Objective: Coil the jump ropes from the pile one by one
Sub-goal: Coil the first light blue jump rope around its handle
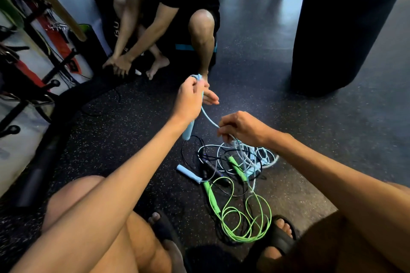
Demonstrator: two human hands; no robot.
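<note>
A tangled pile of jump ropes (235, 162) lies on the dark speckled floor in front of me. My left hand (190, 97) grips a light blue rope handle (188, 131) upright, with the cord looped over its fingers. That light blue cord (207, 115) runs down to my right hand (241, 128), which pinches it just above the pile. A second light blue handle (189, 174) lies on the floor. A green rope (244, 219) with two green handles sprawls nearer my feet, and a black rope (207, 167) is mixed into the pile.
Another person (168, 17) crouches across from me, both hands down on the floor at left. A black punching bag (341, 24) hangs at the right. A rack of gear (33, 35) stands at the left. My knees and sandalled feet (281, 235) frame the pile.
</note>
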